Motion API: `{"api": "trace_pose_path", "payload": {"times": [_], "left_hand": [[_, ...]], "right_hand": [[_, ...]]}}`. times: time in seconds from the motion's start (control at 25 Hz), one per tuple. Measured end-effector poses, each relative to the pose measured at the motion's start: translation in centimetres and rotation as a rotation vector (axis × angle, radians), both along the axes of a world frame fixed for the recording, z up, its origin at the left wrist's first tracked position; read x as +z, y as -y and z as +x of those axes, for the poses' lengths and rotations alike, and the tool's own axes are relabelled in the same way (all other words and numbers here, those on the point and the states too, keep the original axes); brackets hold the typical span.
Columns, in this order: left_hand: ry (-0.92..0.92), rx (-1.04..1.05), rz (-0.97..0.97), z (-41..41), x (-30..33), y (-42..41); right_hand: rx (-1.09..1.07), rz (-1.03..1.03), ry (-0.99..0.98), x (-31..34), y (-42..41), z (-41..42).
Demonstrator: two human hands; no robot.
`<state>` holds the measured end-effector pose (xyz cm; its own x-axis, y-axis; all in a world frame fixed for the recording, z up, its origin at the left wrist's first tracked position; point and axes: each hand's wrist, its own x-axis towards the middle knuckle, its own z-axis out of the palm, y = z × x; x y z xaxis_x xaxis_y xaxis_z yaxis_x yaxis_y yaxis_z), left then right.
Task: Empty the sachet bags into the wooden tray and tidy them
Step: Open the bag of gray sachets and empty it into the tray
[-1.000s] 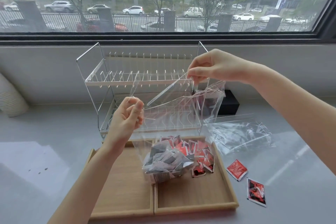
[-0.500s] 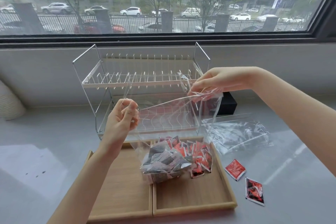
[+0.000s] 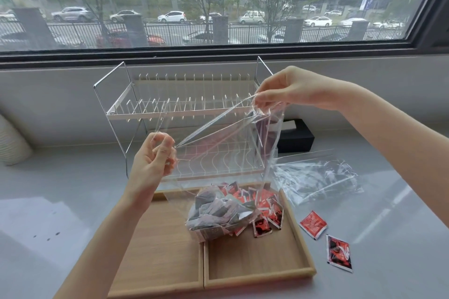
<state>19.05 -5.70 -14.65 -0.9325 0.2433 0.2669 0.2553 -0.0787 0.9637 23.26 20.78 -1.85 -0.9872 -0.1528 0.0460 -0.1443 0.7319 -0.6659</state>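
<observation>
A clear plastic bag (image 3: 218,153) hangs upright over the wooden tray (image 3: 255,260), its mouth pulled apart. My left hand (image 3: 153,162) pinches the near left rim and my right hand (image 3: 289,87) pinches the far right rim higher up. Several grey-white sachets (image 3: 216,213) fill the bag's bottom, which rests on the tray's middle divider. A pile of red sachets (image 3: 264,206) lies in the tray's right compartment behind the bag. Two red sachets (image 3: 313,223) lie on the counter to the right of the tray.
A two-tier metal dish rack (image 3: 184,114) stands right behind the tray. An empty crumpled clear bag (image 3: 313,177) lies on the grey counter to the right. A black box (image 3: 296,136) sits behind it, and a white ribbed object (image 3: 12,143) at far left.
My right hand dropped from high to lower while holding the bag's rim, then stayed near that height. The bag's mouth is stretched wider. My left hand barely moved.
</observation>
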Motion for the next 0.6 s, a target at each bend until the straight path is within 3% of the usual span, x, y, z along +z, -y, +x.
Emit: {"api": "trace_pose_path", "payload": {"times": [0.44, 0.6], "left_hand": [[-0.011, -0.015, -0.018, 0.0, 0.1, 0.3], [-0.006, -0.004, -0.020, 0.2, -0.1, 0.4]], "right_hand": [[0.034, -0.051, -0.001, 0.6, 0.8, 0.3], [0.027, -0.143, 0.236, -0.1, -0.6, -0.1]]}}
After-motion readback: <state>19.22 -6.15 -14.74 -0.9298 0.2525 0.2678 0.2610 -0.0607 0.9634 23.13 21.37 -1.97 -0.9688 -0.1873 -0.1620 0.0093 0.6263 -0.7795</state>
